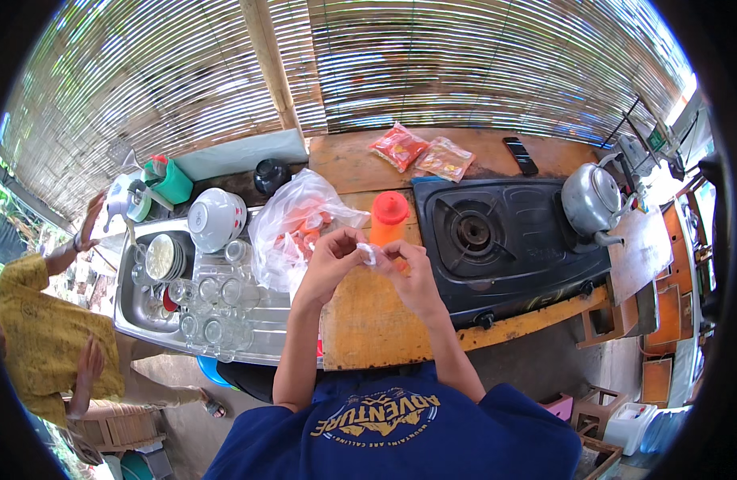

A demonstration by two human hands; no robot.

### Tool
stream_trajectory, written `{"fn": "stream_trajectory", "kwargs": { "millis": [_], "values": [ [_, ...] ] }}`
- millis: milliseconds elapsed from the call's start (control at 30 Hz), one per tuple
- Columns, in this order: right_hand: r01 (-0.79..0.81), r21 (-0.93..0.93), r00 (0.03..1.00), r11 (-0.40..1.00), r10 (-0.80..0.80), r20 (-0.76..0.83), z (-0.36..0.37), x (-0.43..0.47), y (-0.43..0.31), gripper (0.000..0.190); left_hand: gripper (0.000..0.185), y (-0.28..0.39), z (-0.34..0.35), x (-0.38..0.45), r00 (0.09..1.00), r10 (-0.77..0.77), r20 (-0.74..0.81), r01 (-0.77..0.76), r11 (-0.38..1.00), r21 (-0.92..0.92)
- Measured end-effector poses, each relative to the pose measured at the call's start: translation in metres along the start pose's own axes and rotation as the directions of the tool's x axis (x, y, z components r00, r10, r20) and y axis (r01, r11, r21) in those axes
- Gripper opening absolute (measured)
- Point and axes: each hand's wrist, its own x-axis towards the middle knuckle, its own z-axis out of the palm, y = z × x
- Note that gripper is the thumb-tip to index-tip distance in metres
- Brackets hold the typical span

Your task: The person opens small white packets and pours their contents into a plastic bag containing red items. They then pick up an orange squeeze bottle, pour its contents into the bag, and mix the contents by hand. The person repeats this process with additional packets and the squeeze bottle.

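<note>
My left hand (327, 267) and my right hand (412, 275) meet above the wooden tabletop (368, 324). Between their fingertips is a small crumpled white piece (367, 254), perhaps plastic or tissue; both hands pinch it. Just behind them stands an orange squeeze bottle (388, 230) with a red lid (391, 207), its lower part hidden by my fingers. To the left of my left hand lies a translucent plastic bag (311, 198) with reddish-orange packets inside. Two flat packets, one red (398, 147) and one orange-brown (445, 158), rest at the back.
A black gas stove (524, 240) bearing a metal kettle (592, 198) is at right. Glass mugs (215, 329) crowd the steel drainboard beside white bowls (215, 219) and a sink (128, 312) with stacked plates (164, 258). A phone (520, 155) lies behind the stove. Another person (53, 336) stands at left.
</note>
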Motion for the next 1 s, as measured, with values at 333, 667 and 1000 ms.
{"fn": "stream_trajectory", "kwargs": {
  "millis": [333,667,1000],
  "values": [
    [-0.005,0.003,0.996,1.0,0.005,-0.084,0.011,0.003,-0.002,0.013,0.014,0.006,0.007,-0.003,0.981,0.006,-0.193,-0.004,1.0,0.012],
    [-0.046,0.118,0.995,0.992,0.056,-0.078,0.016,0.0,0.008,0.012,0.012,-0.005,-0.012,-0.006,0.977,0.083,-0.197,-0.063,0.992,0.107],
    [-0.426,0.643,0.905,0.637,0.315,0.287,0.007,0.0,-0.004,0.022,0.015,-0.001,-0.007,-0.007,0.994,0.107,-0.003,-0.106,0.99,0.091]
  ]
}}
